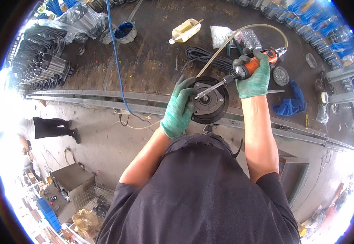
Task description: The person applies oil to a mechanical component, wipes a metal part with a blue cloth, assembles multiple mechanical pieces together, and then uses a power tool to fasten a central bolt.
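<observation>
Both my hands wear green work gloves with dark fingertips. My left hand [180, 106] grips the left rim of a round black metal part [217, 110], which has a raised grey plate and screws at its centre. It is held up at the near edge of the workbench. My right hand [256, 75] is wrapped round an orange and black air screwdriver [250, 67]. The tool's long shaft slants down to the left, and its tip is over the left side of the grey plate; whether it touches a screw I cannot tell. A pale air hose [262, 25] loops from the tool's rear.
The dark workbench [152, 53] holds a coil of black cable [213, 57], a cut yellowish bottle [186, 31], a dish of small screws [280, 76], a blue cloth [291, 101] and a blue-stained pot [125, 31]. Metal cylinders [54, 67] stand far left. A person [46, 128] is on the floor left.
</observation>
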Action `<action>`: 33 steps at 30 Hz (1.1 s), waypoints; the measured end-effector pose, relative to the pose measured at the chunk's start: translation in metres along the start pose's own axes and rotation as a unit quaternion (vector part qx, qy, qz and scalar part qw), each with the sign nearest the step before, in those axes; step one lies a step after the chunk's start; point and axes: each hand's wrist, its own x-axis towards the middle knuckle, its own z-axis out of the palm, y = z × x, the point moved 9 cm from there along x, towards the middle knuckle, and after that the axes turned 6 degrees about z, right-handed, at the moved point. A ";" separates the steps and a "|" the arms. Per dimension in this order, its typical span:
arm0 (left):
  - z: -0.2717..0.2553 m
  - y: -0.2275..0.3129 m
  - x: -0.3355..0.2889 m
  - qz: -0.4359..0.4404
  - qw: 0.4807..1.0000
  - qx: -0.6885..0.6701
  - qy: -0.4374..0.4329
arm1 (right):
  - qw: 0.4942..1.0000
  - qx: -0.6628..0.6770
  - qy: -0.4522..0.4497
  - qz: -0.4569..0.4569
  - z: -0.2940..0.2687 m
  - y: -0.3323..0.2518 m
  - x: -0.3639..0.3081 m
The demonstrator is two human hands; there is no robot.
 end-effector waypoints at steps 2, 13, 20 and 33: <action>0.000 -0.009 -0.009 -0.028 0.998 -0.054 -0.015 | 1.000 -0.026 -0.014 -0.010 -0.001 -0.006 -0.006; 0.018 -0.028 -0.030 -0.076 0.971 -0.211 -0.079 | 0.973 -0.171 -0.106 -0.113 0.028 -0.009 -0.054; 0.024 -0.036 -0.039 -0.098 0.965 -0.239 -0.035 | 0.954 -0.231 -0.132 -0.137 0.051 0.006 -0.075; 0.017 -0.034 -0.029 -0.051 0.952 -0.300 -0.043 | 0.927 -0.289 -0.182 -0.155 0.089 0.017 -0.098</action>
